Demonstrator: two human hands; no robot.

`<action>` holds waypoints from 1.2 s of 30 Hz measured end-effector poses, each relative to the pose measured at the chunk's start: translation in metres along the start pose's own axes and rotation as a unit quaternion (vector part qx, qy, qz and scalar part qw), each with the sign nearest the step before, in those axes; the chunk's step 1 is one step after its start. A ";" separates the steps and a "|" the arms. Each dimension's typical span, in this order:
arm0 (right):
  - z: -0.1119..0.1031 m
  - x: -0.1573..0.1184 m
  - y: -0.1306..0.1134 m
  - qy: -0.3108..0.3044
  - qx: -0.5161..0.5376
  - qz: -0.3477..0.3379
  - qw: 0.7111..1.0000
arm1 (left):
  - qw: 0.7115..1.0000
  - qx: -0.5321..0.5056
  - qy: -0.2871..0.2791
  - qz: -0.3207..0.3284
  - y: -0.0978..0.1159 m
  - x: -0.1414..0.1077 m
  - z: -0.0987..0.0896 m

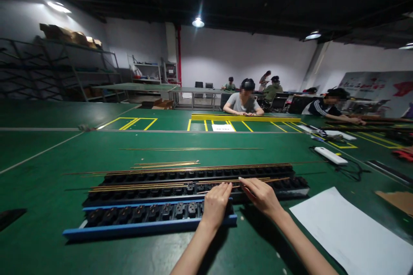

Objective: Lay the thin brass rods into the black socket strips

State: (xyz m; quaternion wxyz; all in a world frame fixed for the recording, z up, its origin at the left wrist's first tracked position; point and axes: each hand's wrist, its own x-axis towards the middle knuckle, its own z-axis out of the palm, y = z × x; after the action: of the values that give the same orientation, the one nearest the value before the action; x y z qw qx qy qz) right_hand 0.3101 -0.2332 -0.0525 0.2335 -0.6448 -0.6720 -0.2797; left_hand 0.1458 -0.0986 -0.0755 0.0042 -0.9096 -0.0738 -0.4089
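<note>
My left hand (215, 204) is closed over the right end of a blue-edged tray (145, 227), its fingertips at a thin copper-coloured strip (236, 187). My right hand (262, 195) pinches the same strip farther right, above a black slotted rack (293, 190). The fingers partly hide the grip of both hands. In the blue tray stands a row of black blocks (140, 213) with small metal contacts. Several long brass-coloured strips (135, 187) lie along the black racks behind it.
More thin strips (166, 164) lie on the green table (97, 150) beyond the racks. White paper (351, 227) is at right, with a white power strip (331, 155) and cables behind it. A co-worker (244, 99) sits opposite, behind a yellow bar (245, 117).
</note>
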 end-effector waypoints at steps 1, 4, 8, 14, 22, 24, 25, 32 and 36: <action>-0.002 -0.003 0.003 -0.007 -0.009 0.002 1.000 | 1.000 -0.001 -0.002 -0.001 -0.001 -0.001 -0.001; -0.009 -0.012 0.014 -0.027 -0.056 0.022 0.998 | 1.000 -0.003 0.000 -0.001 -0.005 -0.003 -0.005; -0.016 -0.032 0.036 -0.017 -0.096 0.030 0.995 | 1.000 -0.007 0.009 0.004 -0.008 -0.005 -0.005; -0.021 -0.060 0.053 0.011 -0.078 0.003 0.997 | 1.000 -0.009 0.013 -0.002 -0.004 -0.008 0.000; -0.020 -0.071 0.056 0.004 -0.093 -0.032 0.995 | 1.000 0.000 -0.016 -0.016 -0.003 -0.011 0.000; -0.020 -0.069 0.055 0.007 -0.097 -0.027 0.995 | 0.999 0.000 -0.032 -0.026 -0.003 -0.011 -0.005; -0.020 -0.068 0.055 0.008 -0.097 -0.023 0.995 | 0.999 0.000 -0.039 -0.030 -0.004 -0.011 -0.008; -0.018 -0.063 0.056 0.010 -0.090 -0.004 0.996 | 0.996 0.038 -0.045 -0.070 -0.018 -0.017 -0.025; -0.016 -0.064 0.060 0.008 -0.085 -0.004 0.996 | 0.994 0.066 -0.039 -0.079 -0.029 -0.024 -0.029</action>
State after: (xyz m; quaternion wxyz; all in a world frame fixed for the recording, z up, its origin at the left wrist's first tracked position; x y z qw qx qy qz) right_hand 0.3732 -0.2899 -0.0792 0.1824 -0.6568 -0.6467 -0.3422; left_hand 0.1045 -0.0745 -0.0758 0.0295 -0.9137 -0.1725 -0.3667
